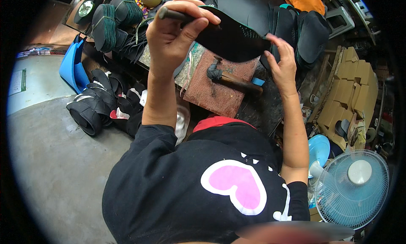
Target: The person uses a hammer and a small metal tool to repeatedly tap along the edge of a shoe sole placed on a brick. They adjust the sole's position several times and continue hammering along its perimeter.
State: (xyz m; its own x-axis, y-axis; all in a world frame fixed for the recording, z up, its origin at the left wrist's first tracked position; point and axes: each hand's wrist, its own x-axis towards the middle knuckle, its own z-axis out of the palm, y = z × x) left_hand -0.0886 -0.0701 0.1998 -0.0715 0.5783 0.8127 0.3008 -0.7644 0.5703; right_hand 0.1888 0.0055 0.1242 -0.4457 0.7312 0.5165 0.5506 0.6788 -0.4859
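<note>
My left hand (171,37) is closed on a dark rod-shaped tool (171,15), perhaps a punch, and on the left end of a black insole-shaped sheet (230,39). Its right end is pinched between the fingers and thumb of my right hand (282,62). The sheet is held up and tilted above the bench, with a patch of small holes near its right end. Under it, a hammer (234,81) with a wooden handle and a wrapped head lies on a worn reddish-brown block (203,89).
Tied bundles of black sole shapes (103,28) stand at the far left, and more black sole pieces (312,37) at the far right. A blue folded holder (74,66) and black shoe uppers (93,102) are on the left. Stacked cardboard boxes (349,91) and a fan (351,193) stand right.
</note>
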